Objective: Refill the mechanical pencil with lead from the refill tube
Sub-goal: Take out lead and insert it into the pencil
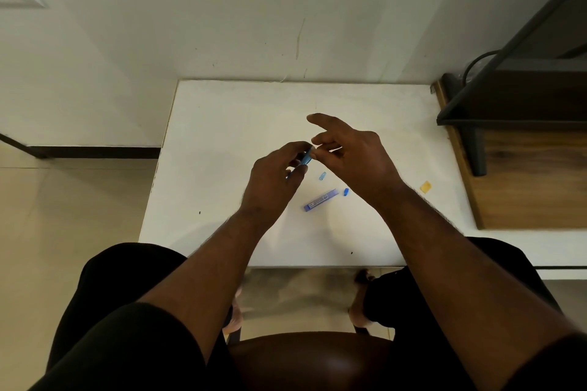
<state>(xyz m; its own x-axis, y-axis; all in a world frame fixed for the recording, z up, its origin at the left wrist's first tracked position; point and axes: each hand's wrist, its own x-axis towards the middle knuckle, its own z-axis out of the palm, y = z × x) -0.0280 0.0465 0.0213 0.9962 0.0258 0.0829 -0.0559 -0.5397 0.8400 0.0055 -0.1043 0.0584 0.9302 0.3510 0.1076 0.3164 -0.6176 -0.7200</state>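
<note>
Left hand [274, 178] pinches the pencil [306, 158]; right fingers [327, 146] close narrowly at its tip (lead unseen): feed straight, gently.

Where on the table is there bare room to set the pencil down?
Bare: the left half of the white table, from its left edge to the left hand, and the far strip along the wall. Crowded: the centre right, where the lead refill tube, its blue cap, a small clear blue cap and a yellow piece lie near the right hand.

Blue pencil [306, 157] held aloft; purple refill tube [320, 200] lies uncapped below.
</note>
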